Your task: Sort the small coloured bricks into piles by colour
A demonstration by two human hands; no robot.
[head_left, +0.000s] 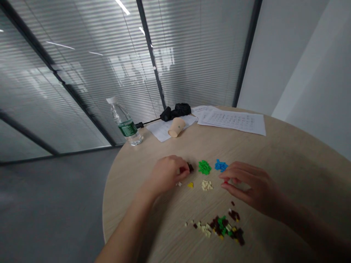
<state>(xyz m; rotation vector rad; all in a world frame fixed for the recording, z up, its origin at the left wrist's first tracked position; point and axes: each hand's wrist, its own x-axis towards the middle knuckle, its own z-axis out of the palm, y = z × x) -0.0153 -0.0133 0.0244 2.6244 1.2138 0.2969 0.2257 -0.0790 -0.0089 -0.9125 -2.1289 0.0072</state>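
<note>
My left hand (169,173) rests curled on the round wooden table (287,160), its fingertips at a small dark-brown pile (190,167); whether it pinches a piece is hidden. My right hand (248,187) hovers with fingers bent and slightly apart, close to the blue pile (221,165), a tiny red piece at its fingertips. Between the hands lie a green pile (204,167), a cream pile (207,185) and a yellow piece (190,185). A mixed heap of small bricks (223,226) lies nearer to me.
At the table's far side stand a water bottle (126,124), a tipped paper cup (177,127), printed sheets (233,119) and a black bundle with a cable (175,110). Glass walls with blinds stand behind, grey floor to the left.
</note>
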